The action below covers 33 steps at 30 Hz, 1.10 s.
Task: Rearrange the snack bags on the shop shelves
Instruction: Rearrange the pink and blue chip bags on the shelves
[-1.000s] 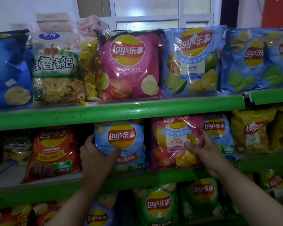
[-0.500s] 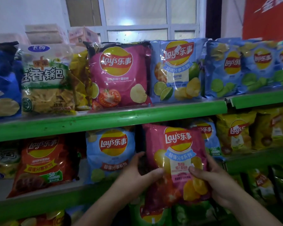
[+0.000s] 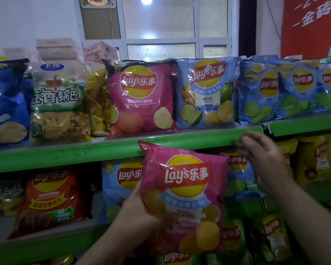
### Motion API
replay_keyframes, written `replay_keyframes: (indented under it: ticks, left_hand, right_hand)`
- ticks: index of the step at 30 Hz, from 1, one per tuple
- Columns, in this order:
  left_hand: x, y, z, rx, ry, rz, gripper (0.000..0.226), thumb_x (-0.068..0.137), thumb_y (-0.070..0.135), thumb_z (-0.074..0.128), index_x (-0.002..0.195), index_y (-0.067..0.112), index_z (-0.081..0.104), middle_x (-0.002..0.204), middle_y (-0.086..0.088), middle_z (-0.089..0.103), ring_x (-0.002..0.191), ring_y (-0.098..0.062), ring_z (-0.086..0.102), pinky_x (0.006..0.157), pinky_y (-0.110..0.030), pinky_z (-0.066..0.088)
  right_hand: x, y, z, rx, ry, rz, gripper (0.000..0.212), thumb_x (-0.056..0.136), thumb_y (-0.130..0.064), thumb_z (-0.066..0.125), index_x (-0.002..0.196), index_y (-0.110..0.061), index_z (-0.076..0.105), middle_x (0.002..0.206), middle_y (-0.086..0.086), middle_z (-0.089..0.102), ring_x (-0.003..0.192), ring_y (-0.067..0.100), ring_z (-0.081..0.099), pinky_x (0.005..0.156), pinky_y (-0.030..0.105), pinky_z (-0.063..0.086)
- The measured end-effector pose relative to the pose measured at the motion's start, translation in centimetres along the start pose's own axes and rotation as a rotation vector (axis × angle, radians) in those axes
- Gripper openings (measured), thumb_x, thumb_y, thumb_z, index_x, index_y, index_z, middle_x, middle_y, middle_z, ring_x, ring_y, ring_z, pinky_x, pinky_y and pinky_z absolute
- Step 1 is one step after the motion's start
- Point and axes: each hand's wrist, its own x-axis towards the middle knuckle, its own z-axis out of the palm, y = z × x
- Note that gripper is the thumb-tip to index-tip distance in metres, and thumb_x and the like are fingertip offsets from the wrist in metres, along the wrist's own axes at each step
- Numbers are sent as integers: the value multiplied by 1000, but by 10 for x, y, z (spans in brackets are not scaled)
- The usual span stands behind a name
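Note:
A pink Lay's bag (image 3: 183, 192) is held up in front of the middle shelf, its top corner reaching the green upper shelf edge (image 3: 103, 148). My left hand (image 3: 139, 213) grips its lower left side. Off the bag, my right hand (image 3: 264, 159) hovers blurred with fingers spread, right of it and just below the upper shelf edge. Another pink Lay's bag (image 3: 141, 98) stands on the upper shelf beside a light blue lime Lay's bag (image 3: 206, 94).
On the middle shelf are a red Lay's bag (image 3: 50, 199), a light blue bag (image 3: 120, 186) behind the held one, and yellow bags (image 3: 317, 159) at right. Left on the upper shelf stands a green and white snack bag (image 3: 57, 104). Green bags (image 3: 268, 236) fill the lowest shelf.
The pink bag came off the middle shelf and rose toward the upper shelf edge. My right hand let go of it and moved up and right; my left hand now carries it alone.

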Motion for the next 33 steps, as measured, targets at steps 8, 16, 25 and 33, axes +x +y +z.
replay_keyframes:
  ticks: [8,16,25,33]
  left_hand:
    - [8,29,-36,-54,170,51,77,54,18,97,122,24,62,108,-12,77,97,-34,75,76,-45,62]
    - [13,64,-51,18,229,20,73,43,22,98,108,32,68,99,-1,80,88,-21,77,64,-29,62]
    - [13,78,-51,25,264,-29,82,41,25,93,117,24,62,98,0,80,84,-20,78,60,-26,61]
    - [7,59,-50,-32,274,31,81,33,27,95,110,25,69,98,-5,80,86,-23,77,63,-29,61]
  right_hand:
    - [104,-50,46,-175,61,-103,64,79,-48,70,133,-28,43,125,-7,54,116,15,52,97,39,47]
    - [142,-51,63,-184,-92,-17,73,78,-25,77,139,-31,38,102,-13,64,73,-1,66,50,14,52]
    - [128,-89,49,-169,9,-283,78,80,-19,77,142,-33,32,114,-24,52,86,-17,61,61,10,53]
    - [51,-62,-27,12,-130,-194,74,79,-13,67,140,-41,35,130,-4,61,102,15,68,69,32,59]
